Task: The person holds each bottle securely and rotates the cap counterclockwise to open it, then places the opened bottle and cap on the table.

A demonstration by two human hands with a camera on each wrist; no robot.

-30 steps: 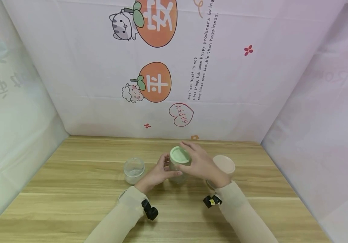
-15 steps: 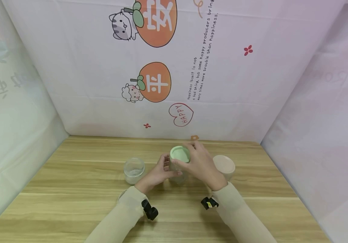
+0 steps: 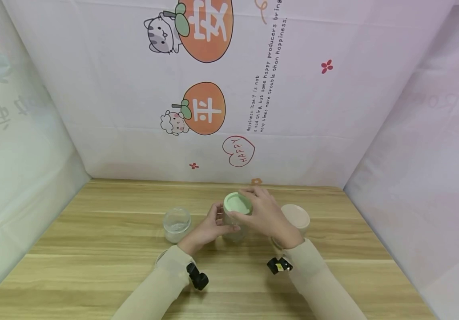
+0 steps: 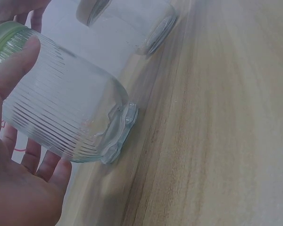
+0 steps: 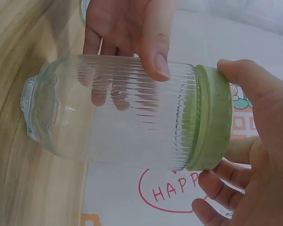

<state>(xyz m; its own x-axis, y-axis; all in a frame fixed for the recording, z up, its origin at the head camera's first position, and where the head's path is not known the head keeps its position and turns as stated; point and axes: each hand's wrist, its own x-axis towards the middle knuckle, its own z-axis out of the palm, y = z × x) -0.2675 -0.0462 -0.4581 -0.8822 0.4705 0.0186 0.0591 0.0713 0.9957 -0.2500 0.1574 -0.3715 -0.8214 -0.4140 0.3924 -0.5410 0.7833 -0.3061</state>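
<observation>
A: Head view first. What do the hands hold?
B: The left hand wraps the body of a ribbed glass jar standing on the wooden table. The right hand curls its fingers round the green lid on top of that jar.

A: And around that grip?
B: Just left of the left hand stands a small open glass jar. Just right of the right hand, partly behind its wrist, is a jar with a pink lid.

A: Left wrist view?
B: The left hand grasps the ribbed glass jar, thumb across the ribs near the green lid, fingers showing under the glass. The jar's base touches the wooden table. Beyond the grip another glass jar stands on the wood.

A: Right wrist view?
B: The right hand pinches the green lid, thumb on its upper edge, fingers beneath. The left hand clasps the ribbed glass jar at mid-body, and the base meets the wooden table
</observation>
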